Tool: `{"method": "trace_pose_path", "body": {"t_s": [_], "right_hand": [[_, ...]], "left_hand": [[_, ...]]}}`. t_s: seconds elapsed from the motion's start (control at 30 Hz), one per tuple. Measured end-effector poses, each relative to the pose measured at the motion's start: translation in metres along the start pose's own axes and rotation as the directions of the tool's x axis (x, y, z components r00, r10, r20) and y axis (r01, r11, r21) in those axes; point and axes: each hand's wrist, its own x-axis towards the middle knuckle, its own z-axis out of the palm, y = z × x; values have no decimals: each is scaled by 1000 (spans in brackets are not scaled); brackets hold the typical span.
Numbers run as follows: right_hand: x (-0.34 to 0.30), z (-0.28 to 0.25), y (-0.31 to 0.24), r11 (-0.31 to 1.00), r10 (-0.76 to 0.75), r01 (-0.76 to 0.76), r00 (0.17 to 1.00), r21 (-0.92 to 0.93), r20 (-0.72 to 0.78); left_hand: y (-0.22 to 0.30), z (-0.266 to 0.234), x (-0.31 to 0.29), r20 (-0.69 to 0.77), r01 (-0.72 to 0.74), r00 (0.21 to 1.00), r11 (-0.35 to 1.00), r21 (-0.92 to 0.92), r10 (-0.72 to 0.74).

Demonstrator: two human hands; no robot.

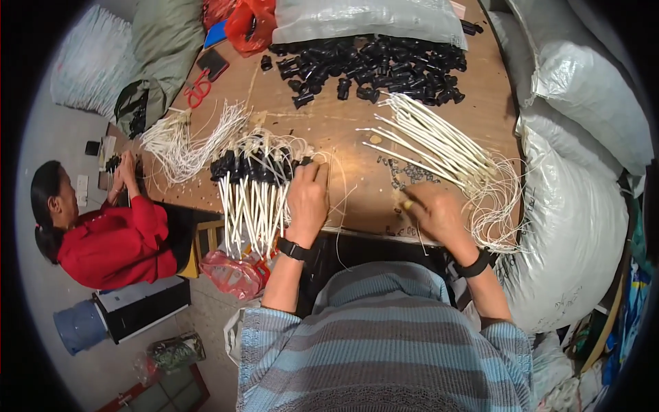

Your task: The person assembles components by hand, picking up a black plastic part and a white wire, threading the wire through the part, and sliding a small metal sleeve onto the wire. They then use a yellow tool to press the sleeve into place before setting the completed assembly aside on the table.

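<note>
At the right end of a row of black plastic fittings (257, 167) with white rods (250, 216) hanging over the table edge, my left hand (309, 200) has its fingers curled closed round a black fitting, mostly hidden. My right hand (438, 211) is low over the table beside scattered small metal clips (410, 172). Its fingers are bent together, with something yellowish at a fingertip; what they hold, if anything, is hidden. Beyond it lies a bundle of white rods with thin wires (439, 137). Thin pale wires loop between my hands.
Loose black fittings (384, 69) are heaped at the back before a white sack (371, 20). Red scissors (198, 90) and a phone (213, 64) lie back left, near white wires (195, 144). Full sacks (570, 220) crowd the right edge. A person in red (113, 237) works at left.
</note>
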Motion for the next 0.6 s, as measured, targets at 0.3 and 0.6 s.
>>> {"method": "trace_pose_path", "body": {"t_s": [0.3,0.6], "right_hand": [[18,-20,54,902,22,-149,953,-406,-301],[29,-28,61,884,41,-215,921,-415,-388]], "left_hand": [[17,-16,54,149,101,985,993,-57,-92],[-16,66,186,30,124,991,982,145,-130]]}}
